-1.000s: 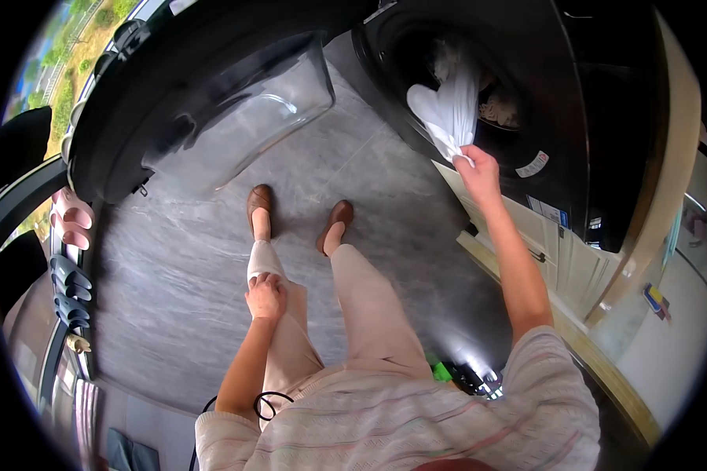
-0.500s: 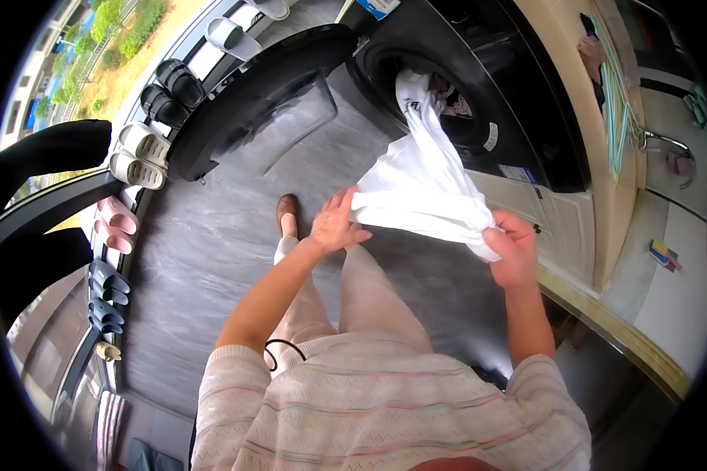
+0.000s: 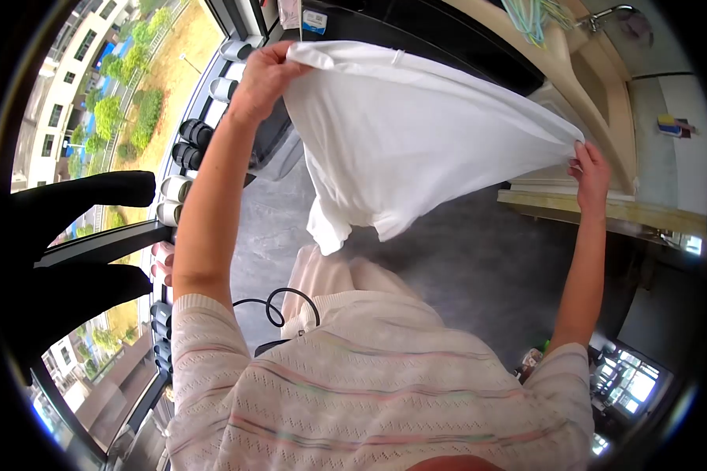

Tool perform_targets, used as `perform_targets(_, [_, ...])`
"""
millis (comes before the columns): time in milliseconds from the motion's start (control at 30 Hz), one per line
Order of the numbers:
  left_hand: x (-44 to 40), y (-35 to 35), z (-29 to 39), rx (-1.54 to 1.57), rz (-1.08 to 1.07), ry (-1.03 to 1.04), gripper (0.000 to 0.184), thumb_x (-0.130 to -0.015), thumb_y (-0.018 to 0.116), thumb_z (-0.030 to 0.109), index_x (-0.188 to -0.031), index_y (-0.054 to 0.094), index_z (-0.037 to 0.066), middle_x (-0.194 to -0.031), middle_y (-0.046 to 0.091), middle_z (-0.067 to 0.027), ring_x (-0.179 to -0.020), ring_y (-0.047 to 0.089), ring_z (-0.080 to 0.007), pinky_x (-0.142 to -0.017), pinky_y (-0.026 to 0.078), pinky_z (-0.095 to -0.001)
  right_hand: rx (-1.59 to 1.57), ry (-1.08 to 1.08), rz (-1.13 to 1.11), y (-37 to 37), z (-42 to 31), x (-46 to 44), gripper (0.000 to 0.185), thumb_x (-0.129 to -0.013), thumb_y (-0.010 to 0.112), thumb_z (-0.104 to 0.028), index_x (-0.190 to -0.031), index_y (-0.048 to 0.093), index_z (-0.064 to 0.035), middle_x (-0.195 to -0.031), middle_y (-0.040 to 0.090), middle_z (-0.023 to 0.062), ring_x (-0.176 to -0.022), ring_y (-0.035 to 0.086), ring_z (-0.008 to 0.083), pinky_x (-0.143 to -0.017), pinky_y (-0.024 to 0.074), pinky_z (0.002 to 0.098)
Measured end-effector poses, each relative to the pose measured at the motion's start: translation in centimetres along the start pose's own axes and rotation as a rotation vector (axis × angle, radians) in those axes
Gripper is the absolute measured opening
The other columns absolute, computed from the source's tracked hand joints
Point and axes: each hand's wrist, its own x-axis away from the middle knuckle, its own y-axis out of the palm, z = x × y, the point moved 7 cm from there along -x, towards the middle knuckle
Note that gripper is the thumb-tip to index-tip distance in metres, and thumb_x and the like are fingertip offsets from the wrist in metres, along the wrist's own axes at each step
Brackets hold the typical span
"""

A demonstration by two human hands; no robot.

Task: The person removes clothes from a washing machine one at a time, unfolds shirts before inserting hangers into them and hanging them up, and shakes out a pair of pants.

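Across the upper centre of the frame, the white cloth (image 3: 416,133) hangs between 2 hands, over the grey floor (image 3: 463,235). At the upper left, the left hand (image 3: 263,80) is closed on 1 end of the top edge, thumb and fingers folded onto the fabric with no visible gap. At the right, the right hand (image 3: 591,173) pinches the other end between thumb and fingertips; its other fingers are loosely curled. The top edge runs taut, slanting down to the right; the lower edge hangs free, bunched near the trousers (image 3: 322,275). Step in hand, by judgement: holding the cloth spread. The next move calls for firm grips at both ends, even tension, and clearance from the slippers (image 3: 195,132) at left.
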Motion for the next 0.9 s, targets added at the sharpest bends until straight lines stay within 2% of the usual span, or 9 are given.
perform_targets(200, [3.6,9.4,22.0,-0.181,-0.130,0.517,0.019,-0.080,0.057,0.012,-0.096,0.061,0.002,-0.079,0.064,-0.0069,-0.063,0.060,-0.0135,-0.062,0.048,-0.0233,0.047,-0.236,0.258,-18.5,-6.4,6.1,0.031,-0.082,0.060,-0.025,-0.105,0.058,-0.0038,-0.093,0.059,0.0020,-0.083,0.054,0.0122,-0.072,0.0460,0.0290])
perform_targets(300, [12.6,17.2,32.9,-0.266,-0.004,0.891,0.016,-0.078,0.057,0.010,-0.092,0.061,0.003,-0.076,0.063,-0.0049,-0.063,0.059,-0.0120,-0.060,0.045,-0.0218,0.026,-0.754,0.465,-30.5,-18.5,16.7,0.031,-0.084,0.056,-0.019,-0.107,0.054,0.0005,-0.103,0.057,0.0068,-0.087,0.054,0.0146,-0.073,0.0461,0.0299])
perform_targets(367, [11.8,21.0,27.4,-0.336,-0.053,0.822,0.017,-0.078,0.055,0.009,-0.093,0.061,0.002,-0.078,0.063,-0.0055,-0.066,0.059,-0.0128,-0.062,0.046,-0.0228,-0.024,-0.856,0.617,-33.2,-15.9,22.5,0.028,-0.084,0.056,-0.018,-0.105,0.054,0.0007,-0.101,0.057,0.0066,-0.085,0.054,0.0148,-0.072,0.0465,0.0301])
perform_targets(500, [11.4,29.3,-4.2,-0.853,-0.446,0.161,0.020,-0.077,0.051,0.007,-0.095,0.059,0.002,-0.081,0.062,-0.0069,-0.072,0.059,-0.0143,-0.066,0.046,-0.0248,0.503,0.120,0.180,-27.0,16.3,22.4,0.024,-0.084,0.056,-0.015,-0.102,0.055,0.0009,-0.095,0.057,0.0063,-0.083,0.055,0.0153,-0.071,0.0471,0.0306])
perform_targets(533, [13.4,28.8,-9.2,-0.857,-0.530,0.002,0.021,-0.077,0.050,0.006,-0.095,0.059,0.001,-0.082,0.062,-0.0072,-0.074,0.059,-0.0147,-0.067,0.047,-0.0253,0.338,0.239,0.116,-26.2,20.1,26.1,0.023,-0.084,0.055,-0.014,-0.101,0.055,0.0010,-0.094,0.057,0.0062,-0.082,0.056,0.0154,-0.071,0.0473,0.0307])
perform_targets(633, [14.6,26.4,-12.4,-0.471,-0.500,-0.326,0.024,-0.076,0.047,0.004,-0.097,0.058,0.001,-0.085,0.061,-0.0083,-0.078,0.059,-0.0158,-0.071,0.047,-0.0268,-0.343,0.304,0.320,-29.6,18.7,33.8,0.019,-0.084,0.055,-0.012,-0.098,0.055,0.0012,-0.090,0.058,0.0060,-0.080,0.056,0.0157,-0.070,0.0477,0.0311])
perform_targets(733, [15.7,31.1,-9.8,-0.070,-0.539,-0.334,0.026,-0.075,0.044,0.002,-0.098,0.057,0.000,-0.088,0.061,-0.0093,-0.083,0.059,-0.0169,-0.074,0.047,-0.0283,-0.418,0.065,0.305,-30.4,14.7,34.0,0.018,-0.085,0.053,-0.013,-0.097,0.054,-0.0007,-0.087,0.058,0.0042,-0.080,0.057,0.0146,-0.071,0.0476,0.0313])
perform_targets(800, [17.2,35.6,-7.6,0.097,-0.626,-0.370,0.018,-0.071,0.044,-0.002,-0.080,0.060,0.001,-0.073,0.060,-0.0047,-0.068,0.060,-0.0156,-0.067,0.050,-0.0287,-0.598,0.110,0.389,-30.6,13.5,33.1,0.016,-0.087,0.049,-0.015,-0.097,0.054,-0.0039,-0.089,0.058,0.0027,-0.083,0.056,0.0143,-0.075,0.0463,0.0290])
perform_targets(900, [18.3,38.7,-8.4,-0.009,-0.792,-0.443,0.018,-0.067,0.050,-0.005,-0.082,0.060,0.002,-0.076,0.061,-0.0044,-0.069,0.060,-0.0155,-0.068,0.050,-0.0293,-0.807,0.027,0.439,-32.7,12.1,33.2,0.014,-0.090,0.045,-0.014,-0.096,0.054,-0.0049,-0.094,0.058,0.0030,-0.089,0.055,0.0144,-0.080,0.0452,0.0289])
